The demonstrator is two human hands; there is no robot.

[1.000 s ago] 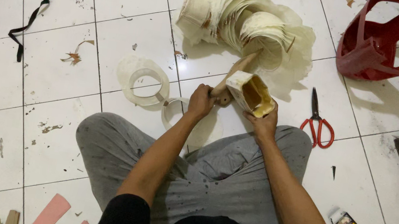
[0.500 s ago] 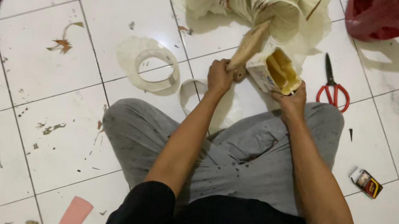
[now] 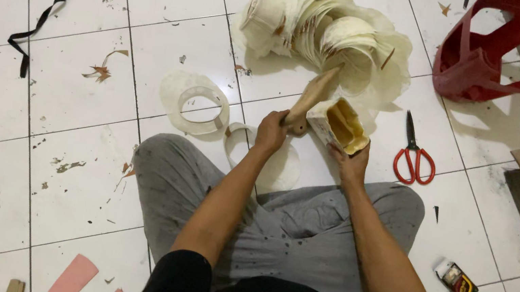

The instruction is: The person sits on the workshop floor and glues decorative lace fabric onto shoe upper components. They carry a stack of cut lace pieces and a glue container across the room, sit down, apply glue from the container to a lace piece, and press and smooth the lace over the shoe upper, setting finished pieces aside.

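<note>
White tiled floor [image 3: 74, 104]; wooden stick [image 3: 311, 99] in left hand [image 3: 271, 132], tip up-right.

We see a white tiled floor [image 3: 74, 104]. On it lie a black strip [image 3: 38, 23], tape rings [image 3: 200, 106], a pale pile [image 3: 325, 29], red scissors [image 3: 415, 155], a red stool [image 3: 493, 54] and a small packet [image 3: 458, 281].

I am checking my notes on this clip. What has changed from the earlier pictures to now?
Little changed. The left hand keeps its grip on the wooden stick, and the right hand still holds the open yellow-lined box. The stick's tilt shifts only slightly. Mainly the camera swung sideways and back. The red scissors, tape ring and pile of pale discs stayed put.
</note>
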